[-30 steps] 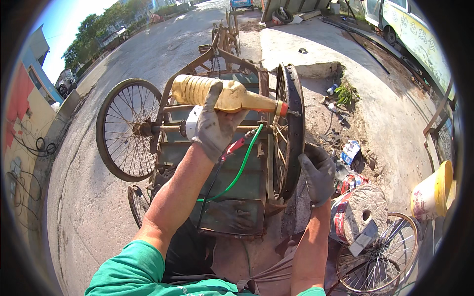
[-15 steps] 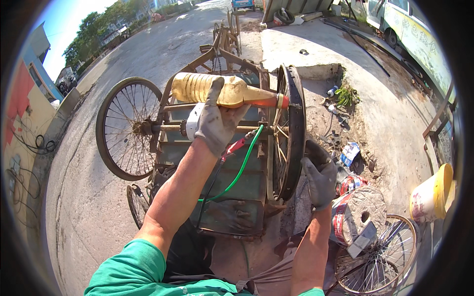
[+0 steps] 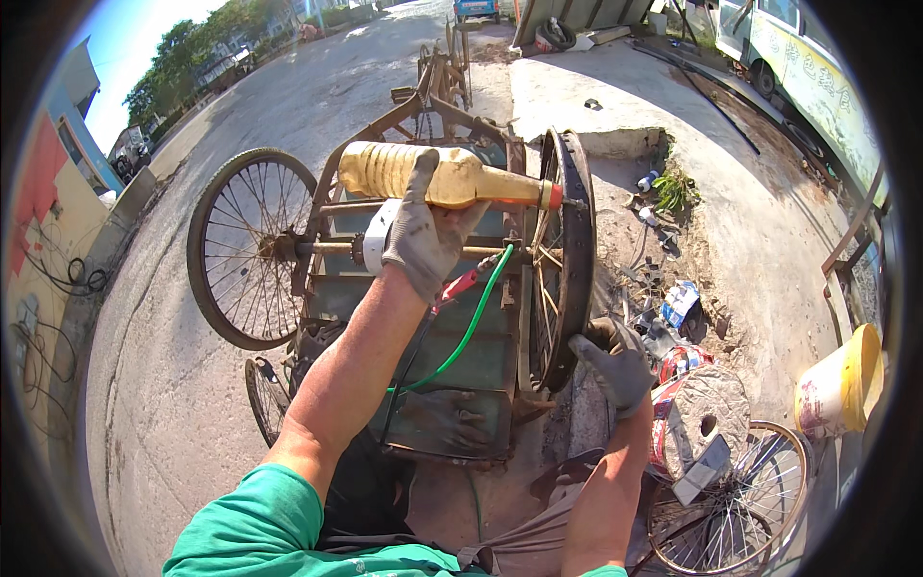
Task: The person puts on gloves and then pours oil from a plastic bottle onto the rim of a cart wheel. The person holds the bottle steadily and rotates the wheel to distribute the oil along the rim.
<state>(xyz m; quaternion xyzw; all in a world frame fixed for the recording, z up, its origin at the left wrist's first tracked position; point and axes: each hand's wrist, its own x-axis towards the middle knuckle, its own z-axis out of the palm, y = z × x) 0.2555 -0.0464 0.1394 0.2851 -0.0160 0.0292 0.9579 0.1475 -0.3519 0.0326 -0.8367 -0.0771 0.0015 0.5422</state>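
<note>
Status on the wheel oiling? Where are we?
Done: the cart already lies on its side, wheels exposed.
In hand: the left hand holds the yellow oil bottle level, its red nozzle at the rim of the right wheel. The right hand rests at that wheel's lower edge.
Left: the left wheel is untouched; whether oil is flowing cannot be told.

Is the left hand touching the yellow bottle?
Touching. The head view shows the gloved left hand wrapped around the yellow bottle, thumb up over its side, holding it level toward the wheel.
</note>
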